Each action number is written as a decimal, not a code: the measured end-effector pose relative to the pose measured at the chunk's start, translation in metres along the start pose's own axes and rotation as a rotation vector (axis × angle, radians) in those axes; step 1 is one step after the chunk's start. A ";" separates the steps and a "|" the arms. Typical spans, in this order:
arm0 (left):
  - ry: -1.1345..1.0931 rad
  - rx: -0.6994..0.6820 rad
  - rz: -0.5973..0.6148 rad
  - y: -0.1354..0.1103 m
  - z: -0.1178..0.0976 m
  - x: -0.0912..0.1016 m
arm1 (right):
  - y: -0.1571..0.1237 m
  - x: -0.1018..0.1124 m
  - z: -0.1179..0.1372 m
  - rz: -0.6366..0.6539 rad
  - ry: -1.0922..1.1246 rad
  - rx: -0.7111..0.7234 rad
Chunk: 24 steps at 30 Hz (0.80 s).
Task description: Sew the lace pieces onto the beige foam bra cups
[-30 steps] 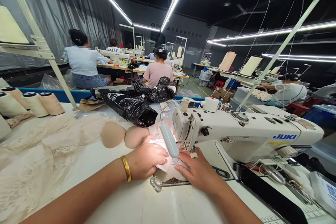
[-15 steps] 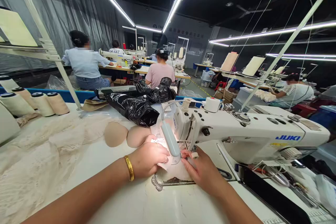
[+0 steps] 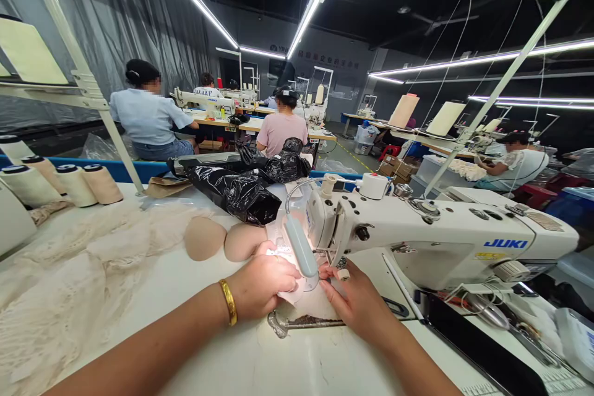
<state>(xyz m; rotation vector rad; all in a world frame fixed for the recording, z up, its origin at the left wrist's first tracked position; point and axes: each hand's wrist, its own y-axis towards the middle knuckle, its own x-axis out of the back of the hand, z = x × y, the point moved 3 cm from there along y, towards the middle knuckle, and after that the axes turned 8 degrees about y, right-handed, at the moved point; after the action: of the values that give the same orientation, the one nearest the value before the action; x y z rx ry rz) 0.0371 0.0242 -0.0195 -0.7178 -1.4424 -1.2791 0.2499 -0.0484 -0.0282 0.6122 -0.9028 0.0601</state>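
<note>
Pale fabric (image 3: 297, 300) lies under the head of a white sewing machine (image 3: 445, 229), lit by a small grey lamp (image 3: 301, 246) that hides part of it. On the left of the needle area, my left hand (image 3: 262, 278), with a gold bracelet at the wrist, is closed on the fabric, fingers bent. My right hand (image 3: 355, 294) rests on the fabric's right side beside the presser foot, fingers stretched out and thumb apart. The needle itself is hidden. Two beige bra cups (image 3: 205, 238) lie just beyond my left hand, joined to or touching each other.
Cream lace (image 3: 78, 278) spreads over the table's left side. A black plastic bag (image 3: 232, 189) lies behind the lamp. Thread cones (image 3: 77, 185) stand at the far left. A black phone-like slab (image 3: 477, 340) and tools lie at the right. Several people sit at machines beyond.
My hands and the fabric hold almost the same place. The view has shifted slightly. At the back left, the person in light blue has drawn an arm inward.
</note>
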 end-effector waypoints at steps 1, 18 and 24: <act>-0.012 0.003 0.009 0.000 0.000 0.000 | 0.000 0.000 0.000 -0.005 0.003 0.005; 0.003 0.055 0.060 -0.001 -0.001 0.002 | -0.003 -0.002 -0.005 0.020 0.003 0.010; 0.052 0.065 0.022 -0.006 -0.009 0.001 | -0.005 -0.004 -0.003 0.117 0.036 -0.017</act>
<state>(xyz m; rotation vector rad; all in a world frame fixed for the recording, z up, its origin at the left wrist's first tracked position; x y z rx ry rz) 0.0340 0.0142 -0.0218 -0.6505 -1.4241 -1.2200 0.2509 -0.0505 -0.0354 0.5408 -0.9032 0.1677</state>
